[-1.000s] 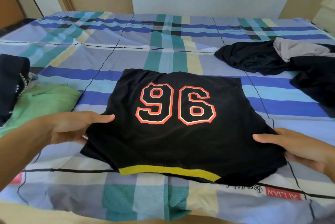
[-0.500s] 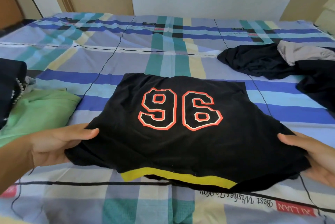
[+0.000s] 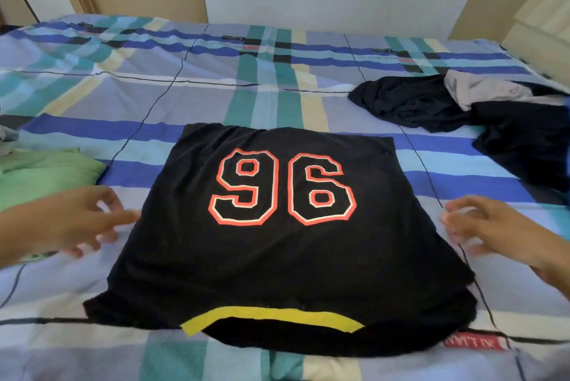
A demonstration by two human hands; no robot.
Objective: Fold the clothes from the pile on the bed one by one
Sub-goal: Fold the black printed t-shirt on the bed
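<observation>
A black shirt point(image 3: 283, 251) with an orange-outlined "96" and a yellow collar band lies folded flat on the bed in front of me. My left hand point(image 3: 83, 220) hovers just off its left edge, fingers spread and loose, holding nothing. My right hand point(image 3: 493, 229) is just off its right edge, fingers relaxed and blurred, also holding nothing. At the right, a pile of dark clothes point(image 3: 462, 109) with a grey garment point(image 3: 481, 90) on top lies rumpled.
The bed point(image 3: 216, 96) is covered with a plaid sheet in blue, teal and cream. A folded green garment point(image 3: 40, 174) lies at the left edge. Walls and a wooden door frame stand beyond the far side of the bed.
Both hands have let go of the shirt's side edges and drawn slightly outward. The shirt now lies flat on the sheet.
</observation>
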